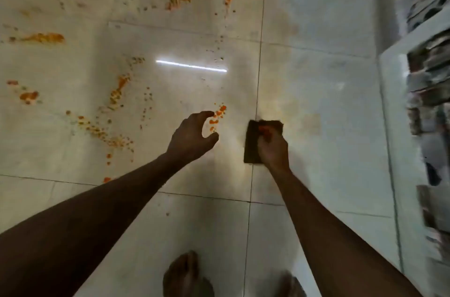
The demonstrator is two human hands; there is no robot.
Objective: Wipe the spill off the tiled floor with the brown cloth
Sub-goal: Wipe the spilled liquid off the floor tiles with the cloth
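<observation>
An orange spill (117, 92) is smeared in streaks and specks over the pale tiled floor (316, 82), mostly left of the vertical grout line. One small orange patch (218, 115) lies just past my left hand. My right hand (274, 150) is shut on the folded brown cloth (253, 143), which carries an orange smudge near its top. The cloth hangs over the grout line, above the floor or touching it; I cannot tell which. My left hand (192, 137) hovers to its left, fingers curled apart, holding nothing.
A white shelf unit (392, 106) with stacked items stands along the right edge. My bare feet (185, 274) show at the bottom. A bright light reflection (191, 66) crosses the tile ahead.
</observation>
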